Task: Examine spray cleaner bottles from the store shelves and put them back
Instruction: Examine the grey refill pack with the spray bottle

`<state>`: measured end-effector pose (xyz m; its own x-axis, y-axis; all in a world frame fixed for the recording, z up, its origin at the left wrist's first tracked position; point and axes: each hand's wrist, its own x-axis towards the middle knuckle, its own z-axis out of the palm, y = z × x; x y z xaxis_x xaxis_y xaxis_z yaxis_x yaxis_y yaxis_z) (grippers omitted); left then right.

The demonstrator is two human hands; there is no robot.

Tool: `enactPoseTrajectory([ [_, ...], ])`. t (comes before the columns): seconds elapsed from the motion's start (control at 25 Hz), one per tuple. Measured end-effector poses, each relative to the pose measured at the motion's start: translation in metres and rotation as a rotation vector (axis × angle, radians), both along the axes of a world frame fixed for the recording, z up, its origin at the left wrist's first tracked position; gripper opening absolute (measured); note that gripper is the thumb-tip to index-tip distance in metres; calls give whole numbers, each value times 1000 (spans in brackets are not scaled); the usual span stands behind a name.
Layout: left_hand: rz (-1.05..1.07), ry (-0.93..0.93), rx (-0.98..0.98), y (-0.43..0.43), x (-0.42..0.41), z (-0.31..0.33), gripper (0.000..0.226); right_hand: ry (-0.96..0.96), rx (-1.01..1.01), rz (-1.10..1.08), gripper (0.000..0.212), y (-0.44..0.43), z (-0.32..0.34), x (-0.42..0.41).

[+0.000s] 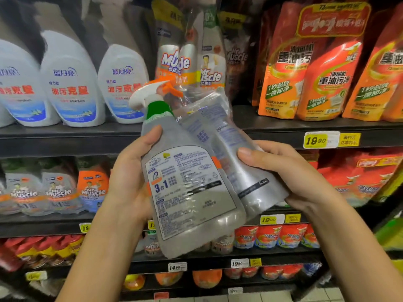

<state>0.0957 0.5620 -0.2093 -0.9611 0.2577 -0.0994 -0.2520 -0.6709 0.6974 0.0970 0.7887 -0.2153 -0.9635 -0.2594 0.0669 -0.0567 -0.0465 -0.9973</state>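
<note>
Grey spray bottle w/ white-orange trigger is held mid-air in front of the shelves, back label toward the camera, top tilted left. A grey refill pouch is wrapped against its right side. Left hand grips the bottle's left edge, thumb pressed on its shoulder (other fingers hidden behind). Right hand holds the pouch, thumb across it. White bottles stand on the shelf behind.

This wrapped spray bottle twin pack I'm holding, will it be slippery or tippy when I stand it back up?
Probably slippery: the twin pack has glossy clear wrap, loose and crinkled. Likely lopsided, since only one side carries the trigger head. Probably stiff: left hand and right hand grip it without denting.
</note>
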Motion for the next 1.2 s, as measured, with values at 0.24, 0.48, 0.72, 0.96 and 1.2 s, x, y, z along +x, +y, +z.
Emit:
enactPoseTrajectory([
  [0.24,-20,-136,-6,-5,0,11,50,18,-77,30,24,-4,3,3],
  [0.48,23,73,6,-2,2,6,25,155,-68,38,34,-1,-7,-5],
  [0.72,84,269,-21,3,9,-9,27,308,26,90,50,1,-10,-1],
  [0.96,166,289,-20,16,7,-11,24,708,884,-411,57,-30,6,19],
  [1.2,266,193,-44,32,10,-8,58,608,1075,-336,94,-92,-21,53],
])
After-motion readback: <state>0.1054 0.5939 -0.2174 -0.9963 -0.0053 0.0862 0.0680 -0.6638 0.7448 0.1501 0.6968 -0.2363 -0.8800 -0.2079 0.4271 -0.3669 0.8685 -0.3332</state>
